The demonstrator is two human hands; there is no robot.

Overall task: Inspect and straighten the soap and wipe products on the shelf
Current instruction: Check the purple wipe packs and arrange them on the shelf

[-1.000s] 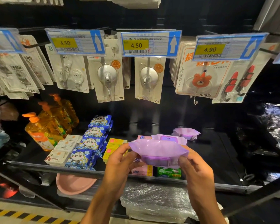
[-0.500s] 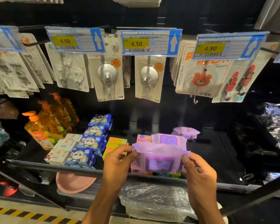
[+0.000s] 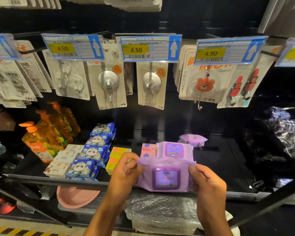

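Purple wipe pack (image 3: 166, 176) is at the front of the shelf (image 3: 220, 167). My left hand (image 3: 126, 172) and right hand (image 3: 209, 184) pinch its two sides. I cannot tell if it rests on the shelf. It hides part of a second pack (image 3: 174, 149) behind it. Its label (image 3: 166, 178) is blurry.

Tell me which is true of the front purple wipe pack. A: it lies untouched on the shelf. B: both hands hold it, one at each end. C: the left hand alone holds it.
B: the left hand and the right hand each grip one end of the purple wipe pack, its lid facing the camera.
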